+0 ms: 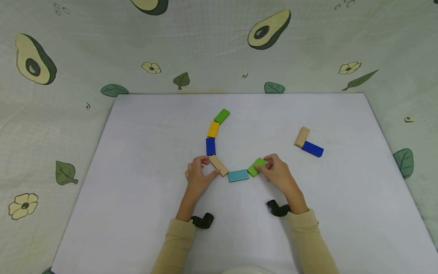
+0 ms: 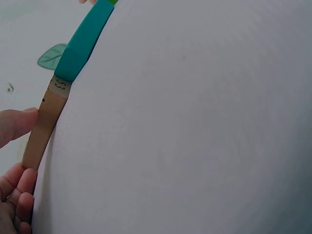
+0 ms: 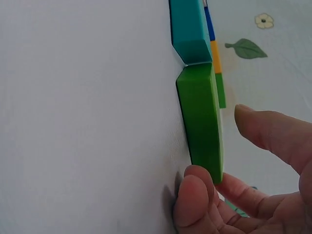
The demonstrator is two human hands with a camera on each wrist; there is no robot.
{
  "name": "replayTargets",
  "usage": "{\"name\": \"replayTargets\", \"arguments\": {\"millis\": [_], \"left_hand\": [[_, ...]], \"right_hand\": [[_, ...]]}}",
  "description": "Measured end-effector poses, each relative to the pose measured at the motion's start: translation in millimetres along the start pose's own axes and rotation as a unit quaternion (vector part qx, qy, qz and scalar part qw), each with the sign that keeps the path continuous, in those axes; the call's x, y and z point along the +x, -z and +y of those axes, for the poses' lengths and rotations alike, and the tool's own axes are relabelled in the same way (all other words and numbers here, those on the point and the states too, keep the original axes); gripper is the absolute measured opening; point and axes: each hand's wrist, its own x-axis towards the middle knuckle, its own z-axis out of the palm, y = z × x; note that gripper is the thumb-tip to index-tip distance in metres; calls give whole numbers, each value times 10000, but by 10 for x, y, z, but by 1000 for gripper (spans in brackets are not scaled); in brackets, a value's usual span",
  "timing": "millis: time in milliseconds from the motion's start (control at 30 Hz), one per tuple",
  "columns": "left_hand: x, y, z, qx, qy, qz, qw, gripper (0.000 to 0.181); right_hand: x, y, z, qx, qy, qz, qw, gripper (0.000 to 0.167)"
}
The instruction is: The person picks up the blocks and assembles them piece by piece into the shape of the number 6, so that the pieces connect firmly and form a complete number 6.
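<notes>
A curved line of blocks lies on the white table: a green block point(image 1: 222, 116), a yellow one point(image 1: 213, 129), a blue one point(image 1: 210, 146), a plain wooden one point(image 1: 218, 165) point(image 2: 46, 122), a teal one point(image 1: 238, 176) point(image 2: 83, 44) point(image 3: 190, 29) and a second green one point(image 1: 254, 167) point(image 3: 201, 117). My left hand point(image 1: 198, 177) point(image 2: 14, 180) holds the wooden block, fingers at its far end and thumb along it. Curled fingertips of my right hand point(image 1: 278, 175) point(image 3: 253, 195) touch the second green block's outer end; the thumb is over its top, apart from it in the right wrist view.
To the right, another wooden block point(image 1: 302, 137) and blue block point(image 1: 313, 149) lie touching at an angle. A cloth point(image 1: 212, 45) printed with avocados, leaves and flowers surrounds the white tabletop point(image 1: 143, 144) at the back and sides.
</notes>
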Motion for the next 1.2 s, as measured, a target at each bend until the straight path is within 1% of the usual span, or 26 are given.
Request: {"name": "replayTargets", "arguments": {"millis": [100,200,300,433,633,733,833,967,1100,1200], "left_hand": [[-1,2,-5,-20,-44,-8,10000,53],[-3,4,-11,-35,-73,-1,10000,53],[-5,3,-17,-64,-85,11,9999,53],[-4,4,-18,-63,-146,22,9999,52],[-8,6,-13,-54,-199,45,9998,53],[-11,7,-11,-46,-204,24,9998,53],[-10,9,-12,-21,-193,2,9998,52],[-9,9,-17,9,-158,-22,9999,52],[-9,14,-10,-20,-159,-1,9999,52],[-10,16,-4,-34,-145,-9,9999,52]], "right_hand": [[-16,43,27,51,72,2,10000,53],[-34,104,68,12,129,149,9998,50],[-57,204,107,-72,108,413,9991,48],[-91,390,161,-104,102,843,9963,45],[-105,668,296,-77,328,1554,9873,41],[-106,785,374,-90,330,1753,9839,42],[-101,883,454,-148,172,1801,9834,44],[-92,981,553,-166,-156,1727,9847,49],[-74,1042,644,-192,-437,1615,9857,54],[-58,1064,695,-198,-538,1561,9861,55]]}}
